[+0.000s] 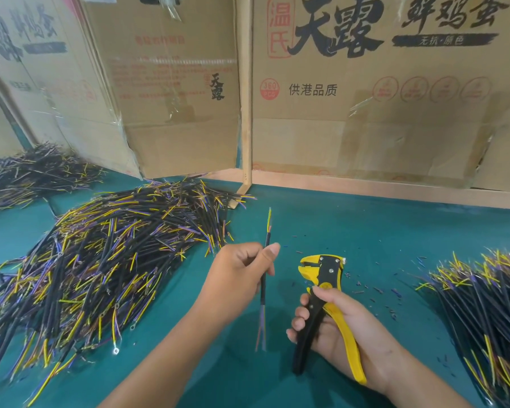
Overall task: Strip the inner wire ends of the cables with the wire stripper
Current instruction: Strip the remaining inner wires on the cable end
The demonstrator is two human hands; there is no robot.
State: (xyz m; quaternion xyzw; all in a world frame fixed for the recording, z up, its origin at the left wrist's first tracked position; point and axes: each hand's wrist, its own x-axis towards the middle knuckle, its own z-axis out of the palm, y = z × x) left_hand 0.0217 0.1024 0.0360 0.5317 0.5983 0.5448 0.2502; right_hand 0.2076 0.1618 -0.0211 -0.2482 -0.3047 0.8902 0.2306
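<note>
While left hand [242, 269] pinches the cable [264, 278] and right hand [333, 322] grips the wire stripper [324, 304], I'd feed one inner wire squarely into its jaws.

Single view only, worn on person's head. Looks forward and down across green worktop [365, 245], wide angle, edges bowed. Close in: both forearms enter from bottom edge, hands sit low centre. Cardboard wall [365, 98] closes off far side, filling upper half. Worktop runs off frame left and right. No second view to share scene with.
</note>
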